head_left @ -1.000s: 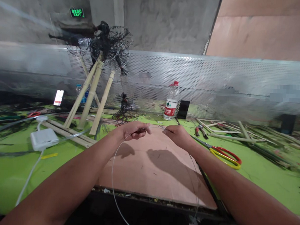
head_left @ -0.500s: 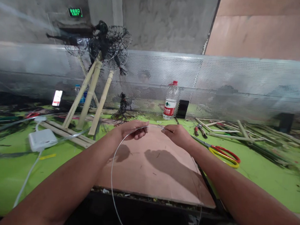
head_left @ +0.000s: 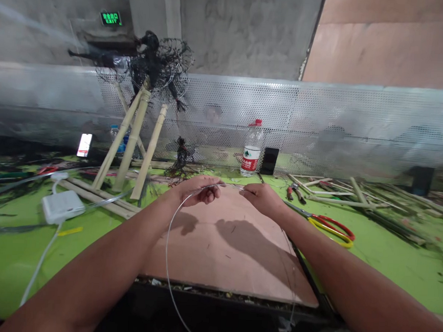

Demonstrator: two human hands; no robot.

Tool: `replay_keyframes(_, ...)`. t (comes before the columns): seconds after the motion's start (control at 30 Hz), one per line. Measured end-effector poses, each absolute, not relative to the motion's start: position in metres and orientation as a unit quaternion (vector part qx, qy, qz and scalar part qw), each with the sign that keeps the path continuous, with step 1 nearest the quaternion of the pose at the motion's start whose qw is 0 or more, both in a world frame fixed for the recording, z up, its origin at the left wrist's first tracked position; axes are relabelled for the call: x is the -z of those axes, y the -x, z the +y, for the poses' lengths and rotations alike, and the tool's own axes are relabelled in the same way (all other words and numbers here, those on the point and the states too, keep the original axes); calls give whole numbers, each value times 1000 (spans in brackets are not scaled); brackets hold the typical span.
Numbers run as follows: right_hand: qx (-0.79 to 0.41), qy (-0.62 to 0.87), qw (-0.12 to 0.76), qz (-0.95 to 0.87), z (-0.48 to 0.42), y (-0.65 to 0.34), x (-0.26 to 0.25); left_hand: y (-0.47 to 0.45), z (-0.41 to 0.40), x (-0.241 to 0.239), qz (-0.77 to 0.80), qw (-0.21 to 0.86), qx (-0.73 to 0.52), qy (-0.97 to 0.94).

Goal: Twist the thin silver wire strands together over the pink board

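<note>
Both my hands are held out over a brown board (head_left: 232, 254) that lies on the green table (head_left: 386, 261). My left hand (head_left: 196, 189) is closed, pinching a thin silver wire (head_left: 167, 251) that loops down toward me. My right hand (head_left: 264, 198) is closed on the same wire a short way to the right. A short straight stretch of wire runs between the two hands. Another strand hangs down by my right forearm.
Red and yellow scissors (head_left: 331, 228) and small pliers (head_left: 295, 192) lie right of my hands. A water bottle (head_left: 252, 148) and a dark phone (head_left: 270, 161) stand by the perforated metal fence. Bamboo poles (head_left: 134, 142) with black wire lean at left, near a white charger (head_left: 62, 206).
My hands have stayed in place over the board. The left hand's fingers have shifted slightly on the wire and the loop has swayed a little.
</note>
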State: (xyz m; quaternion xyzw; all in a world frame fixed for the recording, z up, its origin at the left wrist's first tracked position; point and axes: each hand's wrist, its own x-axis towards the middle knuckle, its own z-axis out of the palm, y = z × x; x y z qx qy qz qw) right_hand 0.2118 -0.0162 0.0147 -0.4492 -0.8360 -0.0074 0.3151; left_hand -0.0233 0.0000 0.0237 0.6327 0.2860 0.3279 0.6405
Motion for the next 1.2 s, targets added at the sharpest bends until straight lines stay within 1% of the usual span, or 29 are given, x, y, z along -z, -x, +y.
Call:
replay_keyframes(0.27,2,469,314,-826,-15,-214,-16,28,2,-24,243,666,-323,-627)
replay_keyframes(0.43,11,458,300,-837,-14,-213,-14,28,4,-22,253,637,-313,-657)
replay_keyframes(0.6,12,455,294,-841,-14,-213,-13,26,4,-20,259,636,-313,-656)
replay_keyframes(0.97,10,458,282,-843,-12,-214,-11,26,6,-14,327,587,-290,-681)
replay_keyframes(1.2,14,452,278,-847,-14,-215,-14,21,6,-11,288,621,-325,-652)
